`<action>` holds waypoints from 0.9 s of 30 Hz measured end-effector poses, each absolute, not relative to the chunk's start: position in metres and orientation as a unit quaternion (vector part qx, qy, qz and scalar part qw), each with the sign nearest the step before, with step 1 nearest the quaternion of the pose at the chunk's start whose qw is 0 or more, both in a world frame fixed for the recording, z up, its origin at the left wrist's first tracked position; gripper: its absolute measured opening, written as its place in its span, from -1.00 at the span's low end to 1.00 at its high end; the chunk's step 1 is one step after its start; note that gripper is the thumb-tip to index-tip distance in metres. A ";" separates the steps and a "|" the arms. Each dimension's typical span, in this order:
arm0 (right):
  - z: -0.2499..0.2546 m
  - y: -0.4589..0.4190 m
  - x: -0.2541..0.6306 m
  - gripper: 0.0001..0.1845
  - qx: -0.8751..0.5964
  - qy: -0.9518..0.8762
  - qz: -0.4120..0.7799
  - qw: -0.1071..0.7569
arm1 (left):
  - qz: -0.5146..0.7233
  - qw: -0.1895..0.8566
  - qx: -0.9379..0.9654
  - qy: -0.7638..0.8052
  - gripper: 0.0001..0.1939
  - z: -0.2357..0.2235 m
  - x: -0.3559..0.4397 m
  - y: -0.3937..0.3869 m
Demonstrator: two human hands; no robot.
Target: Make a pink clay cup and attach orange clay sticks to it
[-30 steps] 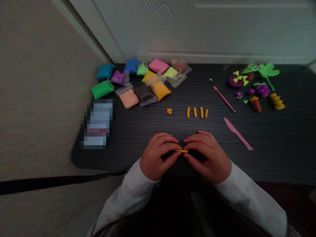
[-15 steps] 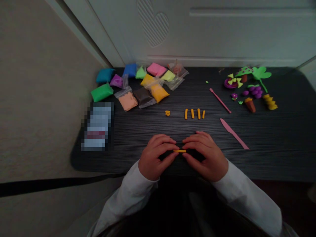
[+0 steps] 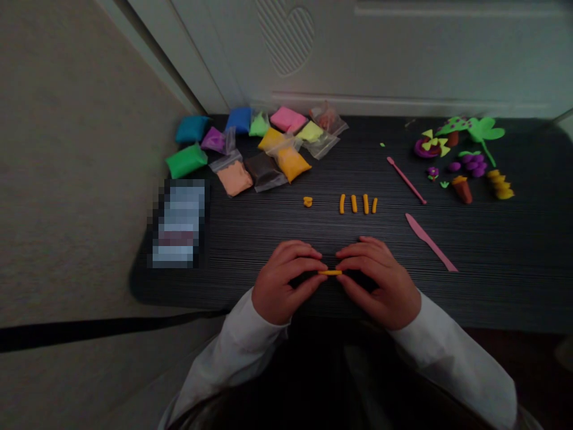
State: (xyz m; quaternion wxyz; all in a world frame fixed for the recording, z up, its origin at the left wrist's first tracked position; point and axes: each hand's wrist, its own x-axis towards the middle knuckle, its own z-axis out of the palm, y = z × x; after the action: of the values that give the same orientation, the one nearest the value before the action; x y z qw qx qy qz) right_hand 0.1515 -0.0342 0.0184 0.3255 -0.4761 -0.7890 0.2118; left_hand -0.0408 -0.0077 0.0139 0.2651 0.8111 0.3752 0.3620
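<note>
**Left hand (image 3: 283, 283) and right hand (image 3: 387, 288) pinch opposite ends of a thin orange roll (image 3: 330, 273)**

Through the head camera I see both hands near the front edge of a dark, grained tabletop (image 3: 250, 239), each coming out of a white sleeve (image 3: 456, 349). Left thumb and forefinger close on the roll's left end; right thumb and forefinger close on its right end. How firmly they press, I cannot tell. The remaining fingers on both sides are curved and slightly parted. The hands stand apart, and only the roll, lying crosswise, bridges the gap between them.

Just beyond, I make out four short orange rolls (image 3: 353, 203) in a row, side by side without touching, and to their left a small orange lump (image 3: 308, 202). To the right lies a pink knife (image 3: 428, 240), slanted, with a slim pink stick (image 3: 406, 180) behind it. Farther right are small modelled pieces (image 3: 478, 166) in purple, green, brown and yellow. At the back left, I see coloured packets (image 3: 264, 171) grouped together, and nearer the person a phone (image 3: 179, 224) whose screen is pixelated.
</note>
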 end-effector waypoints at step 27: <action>0.018 -0.034 0.152 -0.83 -0.470 -0.792 0.222 0.320 | 0.358 0.278 0.808 0.377 -0.88 0.015 -0.040 -0.008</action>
State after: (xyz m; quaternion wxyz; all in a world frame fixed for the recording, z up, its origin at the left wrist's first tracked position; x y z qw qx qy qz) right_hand 0.1522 -0.0341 0.0177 0.3199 -0.4700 -0.7921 0.2222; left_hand -0.0404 -0.0083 0.0146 0.2775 0.8079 0.3773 0.3578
